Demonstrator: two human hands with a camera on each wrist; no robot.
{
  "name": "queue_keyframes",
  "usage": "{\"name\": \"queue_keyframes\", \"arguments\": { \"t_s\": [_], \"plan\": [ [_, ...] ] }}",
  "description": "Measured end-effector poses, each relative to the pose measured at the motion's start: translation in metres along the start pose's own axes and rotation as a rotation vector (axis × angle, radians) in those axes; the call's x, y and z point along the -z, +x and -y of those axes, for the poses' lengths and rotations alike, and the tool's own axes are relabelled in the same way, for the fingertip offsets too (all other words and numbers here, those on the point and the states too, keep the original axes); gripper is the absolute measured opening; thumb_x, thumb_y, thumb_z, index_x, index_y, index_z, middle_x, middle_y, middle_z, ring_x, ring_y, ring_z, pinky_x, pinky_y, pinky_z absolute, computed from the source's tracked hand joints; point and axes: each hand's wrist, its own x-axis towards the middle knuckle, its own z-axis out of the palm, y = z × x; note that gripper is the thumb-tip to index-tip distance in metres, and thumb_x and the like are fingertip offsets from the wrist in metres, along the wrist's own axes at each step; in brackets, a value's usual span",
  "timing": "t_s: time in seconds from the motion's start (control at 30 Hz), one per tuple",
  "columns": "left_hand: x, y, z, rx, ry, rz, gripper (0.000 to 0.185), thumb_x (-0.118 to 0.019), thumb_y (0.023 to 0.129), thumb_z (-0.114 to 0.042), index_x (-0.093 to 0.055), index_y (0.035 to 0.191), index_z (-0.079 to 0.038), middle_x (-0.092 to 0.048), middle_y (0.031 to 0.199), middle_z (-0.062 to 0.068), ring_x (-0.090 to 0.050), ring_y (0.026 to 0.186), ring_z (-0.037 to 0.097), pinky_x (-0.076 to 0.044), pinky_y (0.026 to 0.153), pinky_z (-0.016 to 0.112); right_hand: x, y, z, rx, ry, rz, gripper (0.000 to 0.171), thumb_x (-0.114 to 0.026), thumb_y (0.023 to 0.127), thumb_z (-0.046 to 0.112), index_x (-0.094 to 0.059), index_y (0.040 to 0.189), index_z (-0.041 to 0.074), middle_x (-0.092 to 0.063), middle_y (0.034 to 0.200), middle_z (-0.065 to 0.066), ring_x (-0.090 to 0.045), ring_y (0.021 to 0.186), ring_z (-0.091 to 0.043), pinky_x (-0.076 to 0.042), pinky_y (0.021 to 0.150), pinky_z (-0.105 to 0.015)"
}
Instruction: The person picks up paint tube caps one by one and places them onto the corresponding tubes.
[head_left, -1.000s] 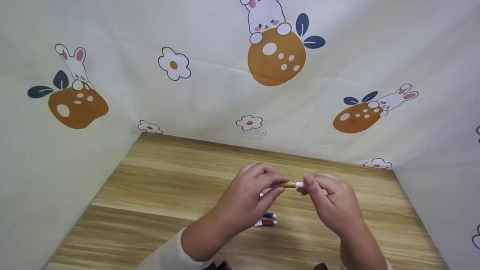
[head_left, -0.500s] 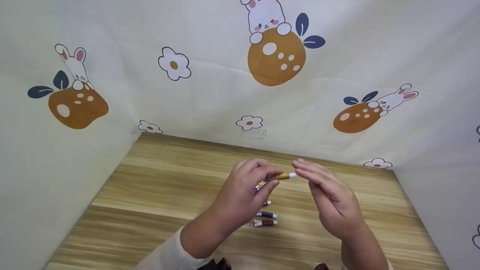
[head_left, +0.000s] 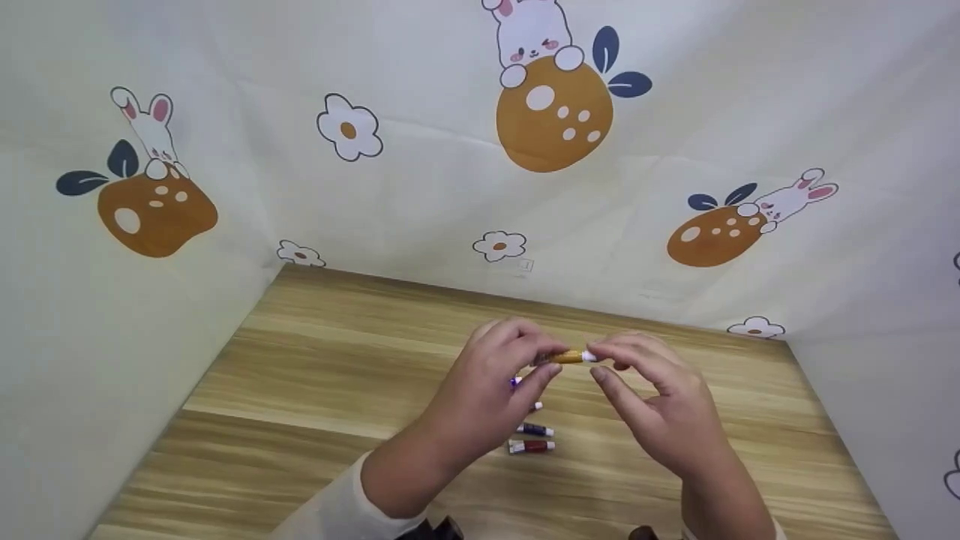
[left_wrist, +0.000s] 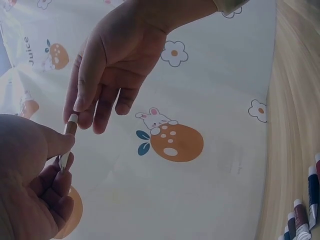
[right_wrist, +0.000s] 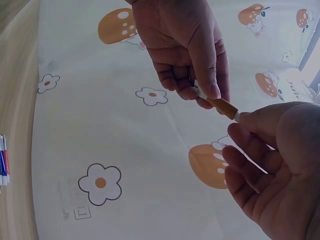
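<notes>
A small ochre paint tube (head_left: 568, 358) with a white cap (head_left: 589, 357) is held level above the table, its cap end pointing right. My left hand (head_left: 487, 382) grips the tube's body between thumb and fingers. At the cap, the thumb and forefinger of my right hand (head_left: 667, 412) pinch at its sides. The right wrist view shows the ochre body (right_wrist: 225, 107) with the cap at my right fingertips. Under the left hand, on the table, lie a red paint tube (head_left: 534, 446) and a dark blue one (head_left: 535, 430), with others partly hidden behind the hand.
The wood-grain table (head_left: 315, 337) is enclosed by pale cloth walls (head_left: 420, 195) printed with rabbits, oranges and flowers. In the left wrist view, several paint tubes lie in a row, a maroon one (left_wrist: 300, 215) among them. Dark objects (head_left: 446, 529) show at the bottom edge.
My right hand pinched the cap, came off it with its fingers extended, and is back at the cap. My left hand kept its grip on the ochre tube, shifting slightly left and up.
</notes>
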Motion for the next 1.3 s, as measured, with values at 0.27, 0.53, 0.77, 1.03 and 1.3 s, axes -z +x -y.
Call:
{"name": "queue_keyframes", "arguments": {
  "t_s": [0.27, 0.53, 0.77, 1.03, 1.3],
  "plan": [
    [-0.002, -0.001, -0.001, -0.008, -0.003, 0.042, 0.017, -0.075, 0.102, -0.024, -0.079, 0.118, -0.021, -0.071, 0.112, -0.009, -0.061, 0.106, 0.009, -0.051, 0.094, 0.03, -0.003, -0.002, -0.002, -0.082, -0.069, -0.024, 0.022, -0.084, 0.09, 0.002, -0.083, 0.103, 0.021, -0.077, 0.097, 0.012, -0.065, 0.086, -0.003, -0.051, 0.078, -0.014],
    [-0.005, -0.001, -0.002, -0.023, -0.004, 0.053, 0.016, -0.076, 0.101, -0.023, -0.079, 0.117, -0.022, -0.072, 0.111, -0.009, -0.062, 0.104, 0.009, -0.052, 0.095, 0.031, -0.008, -0.004, -0.004, -0.038, -0.113, -0.01, 0.019, -0.076, 0.094, -0.002, -0.073, 0.092, 0.017, -0.069, 0.09, 0.012, -0.056, 0.081, -0.004, -0.044, 0.074, -0.017],
    [-0.007, -0.001, 0.0, -0.043, 0.005, 0.045, 0.016, -0.077, 0.1, -0.02, -0.08, 0.115, -0.021, -0.074, 0.11, -0.008, -0.064, 0.103, 0.012, -0.053, 0.094, 0.032, -0.009, -0.004, -0.003, -0.079, -0.174, 0.025, 0.018, -0.072, 0.098, 0.003, -0.068, 0.088, 0.017, -0.065, 0.087, 0.015, -0.054, 0.079, -0.001, -0.043, 0.065, -0.02],
    [-0.007, 0.0, 0.005, 0.002, 0.002, 0.071, 0.015, -0.076, 0.1, -0.024, -0.081, 0.115, -0.022, -0.074, 0.11, -0.009, -0.063, 0.103, 0.011, -0.052, 0.094, 0.031, -0.013, -0.003, -0.008, -0.107, -0.192, 0.031, 0.018, -0.073, 0.1, 0.007, -0.07, 0.088, 0.019, -0.062, 0.084, 0.017, -0.051, 0.076, -0.001, -0.042, 0.063, -0.023],
    [-0.008, 0.003, 0.01, 0.062, -0.007, 0.09, 0.02, -0.075, 0.101, -0.024, -0.08, 0.121, -0.022, -0.075, 0.115, -0.009, -0.065, 0.11, 0.013, -0.054, 0.098, 0.033, -0.018, 0.0, -0.017, -0.222, -0.18, 0.036, 0.013, -0.071, 0.103, 0.011, -0.071, 0.091, 0.015, -0.059, 0.082, 0.015, -0.05, 0.074, -0.004, -0.041, 0.062, -0.024]
  ]
}}
